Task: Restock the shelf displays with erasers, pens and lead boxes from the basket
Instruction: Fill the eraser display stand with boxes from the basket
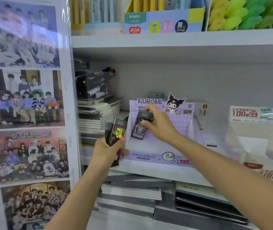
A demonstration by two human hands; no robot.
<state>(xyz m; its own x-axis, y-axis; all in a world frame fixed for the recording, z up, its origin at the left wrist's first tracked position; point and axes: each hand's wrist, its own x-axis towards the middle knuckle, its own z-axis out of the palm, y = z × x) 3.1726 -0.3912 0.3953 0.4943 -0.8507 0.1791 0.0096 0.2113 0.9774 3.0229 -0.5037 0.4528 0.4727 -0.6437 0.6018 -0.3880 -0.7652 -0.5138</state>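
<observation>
Hands (107, 149) (159, 123) outstretched, curled around lead boxes (115, 132) (139, 128)

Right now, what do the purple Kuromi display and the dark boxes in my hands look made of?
Kuromi display: matte printed cardboard, going by its folded panels and cut-out top. Lead box pinched by the right hand: likely glossy plastic or coated card, with a slight sheen. Lead boxes gripped by the left hand: same look, one with a holographic rainbow patch.

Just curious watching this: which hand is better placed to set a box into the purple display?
The right hand: it pinches a box already over the display. The left hand grips spare boxes beside it.
</observation>
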